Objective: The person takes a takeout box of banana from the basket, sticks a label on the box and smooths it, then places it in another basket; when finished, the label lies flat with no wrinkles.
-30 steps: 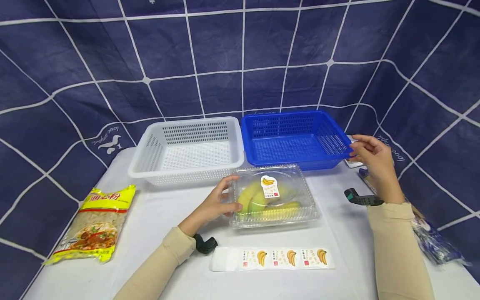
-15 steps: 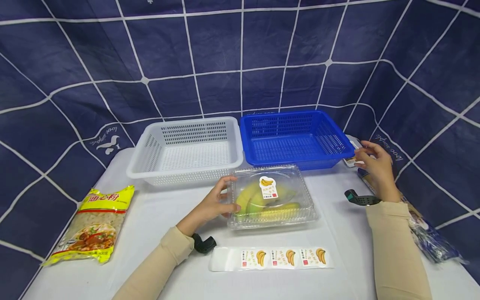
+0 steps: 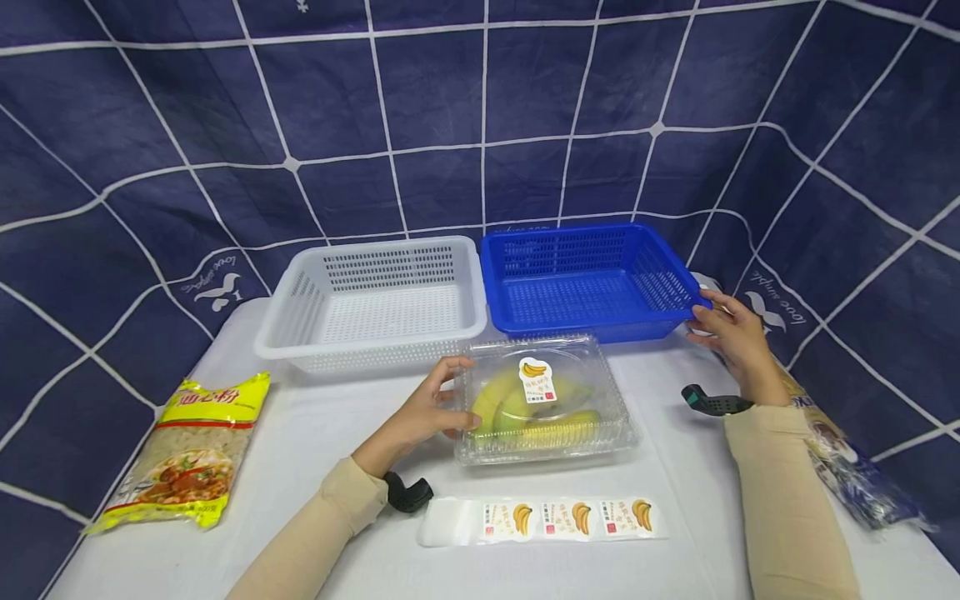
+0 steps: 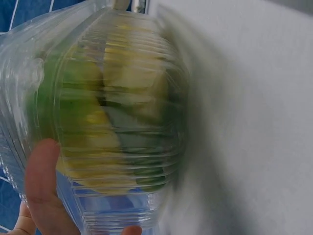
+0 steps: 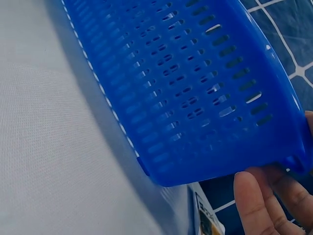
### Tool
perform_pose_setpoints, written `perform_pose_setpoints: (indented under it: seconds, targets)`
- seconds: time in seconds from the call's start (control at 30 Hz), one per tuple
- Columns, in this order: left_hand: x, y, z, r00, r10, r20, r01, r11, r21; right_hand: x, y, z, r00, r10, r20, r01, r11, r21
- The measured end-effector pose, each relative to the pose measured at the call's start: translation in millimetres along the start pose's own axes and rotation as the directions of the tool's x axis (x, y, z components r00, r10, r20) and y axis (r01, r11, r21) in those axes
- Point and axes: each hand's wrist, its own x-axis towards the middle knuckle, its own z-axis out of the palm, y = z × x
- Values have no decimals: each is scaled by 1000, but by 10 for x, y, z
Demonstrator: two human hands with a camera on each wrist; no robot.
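Observation:
A clear plastic clamshell box [image 3: 543, 400] with bananas [image 3: 498, 404] inside stands mid-table, a banana sticker [image 3: 536, 379] on its lid. My left hand [image 3: 427, 408] holds the box's left side, with the thumb [image 4: 41, 181] against the clear wall in the left wrist view. At the blue basket [image 3: 592, 325], my right hand [image 3: 742, 342] is by the front right corner. Its fingers are loosely bent around that corner, and the thumb [image 5: 247, 196] lies close to the basket's end; whether it presses is unclear. A strip of banana stickers [image 3: 543, 520] lies in front of the box.
A white basket [image 3: 375, 343] stands left of the blue one. The yellow food bag [image 3: 187, 450] lies at the left. Another printed bag [image 3: 847, 467] lies beyond the right forearm, and a packet [image 5: 203, 215] partly shows behind the blue basket.
My right hand came off the blue basket's corner, moved slightly right over the packet behind, then returned to the corner. The left hand and box have stayed in place.

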Motion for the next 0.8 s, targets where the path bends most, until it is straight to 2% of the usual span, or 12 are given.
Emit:
perform_pose_setpoints:
  seconds: [0.23,0.4,0.8]
  targets:
    - [-62,51,-16,1000,-14,10,14,1000,-15,9,27,26,1000,22,2,-22,1000,15]
    - [-104,138,-13,1000,8,20,-7,999,-40,12,19,41,999,45,-12,-45,999,15]
    - [-169,475,-35,996,57,62,-54,997,-52,-14,16,24,1000,23,-3,-23,999,49]
